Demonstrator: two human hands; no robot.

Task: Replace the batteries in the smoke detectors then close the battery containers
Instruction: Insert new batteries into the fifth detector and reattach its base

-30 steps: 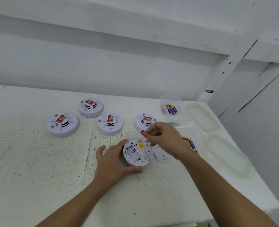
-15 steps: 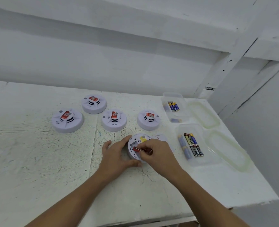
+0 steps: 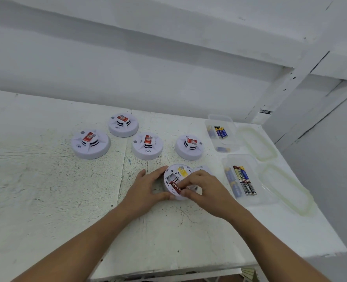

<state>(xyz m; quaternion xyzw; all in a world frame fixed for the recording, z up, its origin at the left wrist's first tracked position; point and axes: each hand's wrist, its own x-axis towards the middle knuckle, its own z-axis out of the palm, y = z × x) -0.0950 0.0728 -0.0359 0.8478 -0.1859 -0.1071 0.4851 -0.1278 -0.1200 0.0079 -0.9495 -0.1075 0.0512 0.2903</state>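
Observation:
A white smoke detector lies upside down on the table, its battery bay uncovered and a yellow label showing. My left hand grips its left rim. My right hand pinches a red battery and holds it against the bay's near side. The loose white battery cover peeks out just behind my right hand. Several more detectors stand face up behind, among them one at the left and one at the right.
Two clear plastic tubs sit to the right, the near tub and the far tub, each holding batteries. Their lids lie further right, near the table's right edge. The white wall runs behind the table.
My right hand came down from above the detector and brought the red battery onto the open bay. The view has shifted slightly; my left hand kept its grip.

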